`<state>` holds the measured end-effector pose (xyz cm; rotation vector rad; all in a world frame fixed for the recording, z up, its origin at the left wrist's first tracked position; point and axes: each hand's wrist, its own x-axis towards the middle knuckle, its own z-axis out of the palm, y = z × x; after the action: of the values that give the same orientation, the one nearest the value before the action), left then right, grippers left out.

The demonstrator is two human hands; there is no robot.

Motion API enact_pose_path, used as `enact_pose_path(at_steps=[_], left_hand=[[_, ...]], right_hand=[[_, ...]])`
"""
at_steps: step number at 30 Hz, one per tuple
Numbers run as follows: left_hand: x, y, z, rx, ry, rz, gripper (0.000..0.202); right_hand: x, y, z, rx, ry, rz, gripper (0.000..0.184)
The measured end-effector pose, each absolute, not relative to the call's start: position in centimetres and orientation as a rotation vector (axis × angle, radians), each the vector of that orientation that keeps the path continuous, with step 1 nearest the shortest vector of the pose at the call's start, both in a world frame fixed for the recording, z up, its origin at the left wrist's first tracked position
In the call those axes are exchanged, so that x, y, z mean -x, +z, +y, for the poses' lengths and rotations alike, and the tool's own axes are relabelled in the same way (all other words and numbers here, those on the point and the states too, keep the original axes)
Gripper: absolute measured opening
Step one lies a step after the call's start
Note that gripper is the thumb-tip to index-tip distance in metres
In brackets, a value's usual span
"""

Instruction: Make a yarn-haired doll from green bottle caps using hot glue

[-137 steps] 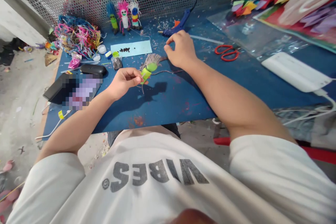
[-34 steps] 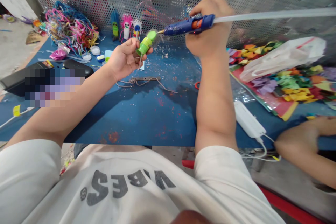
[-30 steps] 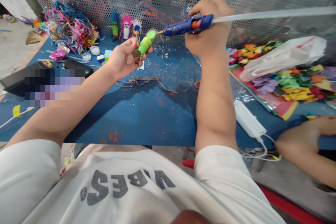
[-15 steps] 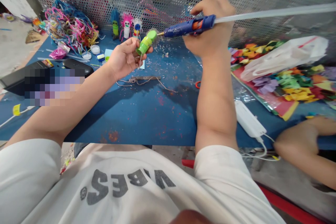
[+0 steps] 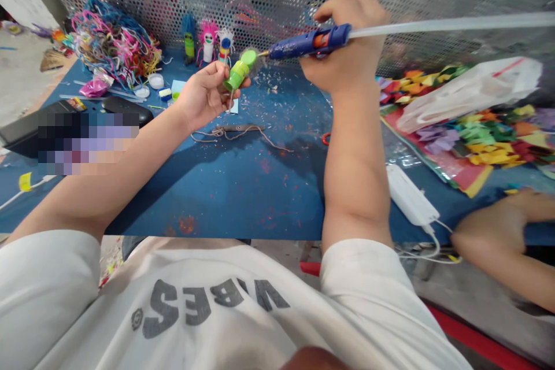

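Observation:
My left hand (image 5: 208, 92) is closed around a small stack of green bottle caps (image 5: 236, 74), tilted up to the right. A thin pale strand hangs down below the caps, by my fingers. My right hand (image 5: 347, 40) grips a blue glue gun (image 5: 299, 43), with a long clear glue stick (image 5: 433, 24) jutting from its back to the right. The gun's metal nozzle points left and sits right at the top green cap; whether it touches, I cannot tell. Past my left hand stand three small yarn-haired figures, among them a pink-haired figure (image 5: 208, 40).
A yarn heap (image 5: 115, 40) lies back left, with white caps nearby. String (image 5: 234, 132) lies on a dark flat strip mid-table (image 5: 243, 196). Folded colored paper pieces and a plastic bag (image 5: 472, 95) are at right, beside a white power adapter (image 5: 411, 195) and another person's arm (image 5: 507, 237). Perforated metal rises behind.
The glue gun and my right hand have shifted very slightly left. My left hand still holds the green caps in nearly the same place.

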<state>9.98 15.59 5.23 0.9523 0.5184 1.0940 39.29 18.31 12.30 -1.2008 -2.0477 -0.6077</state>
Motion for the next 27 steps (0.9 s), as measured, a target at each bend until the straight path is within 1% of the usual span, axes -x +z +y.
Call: enact_pose_path(at_steps=[6, 11, 19, 27], left_hand=[[-9.96, 5.26, 15.41, -0.997, 1.103, 0.499, 0.029], [-9.97, 5.09, 15.80, -1.033, 1.136, 0.614, 0.024], [-10.18, 5.06, 15.91, -1.010, 1.158, 0.712, 0.025], [-10.06, 4.68, 16.17, -1.108, 1.169, 0.683, 0.023]], right_hand=[[-39.07, 12.42, 18.27, 1.240, -0.620, -2.055, 0.036], [-38.92, 12.60, 18.38, 1.281, -0.581, -2.074, 0.034], [-38.71, 12.67, 18.26, 1.301, -0.585, -2.091, 0.034], [-38.49, 12.79, 18.07, 1.355, -0.537, -2.116, 0.033]])
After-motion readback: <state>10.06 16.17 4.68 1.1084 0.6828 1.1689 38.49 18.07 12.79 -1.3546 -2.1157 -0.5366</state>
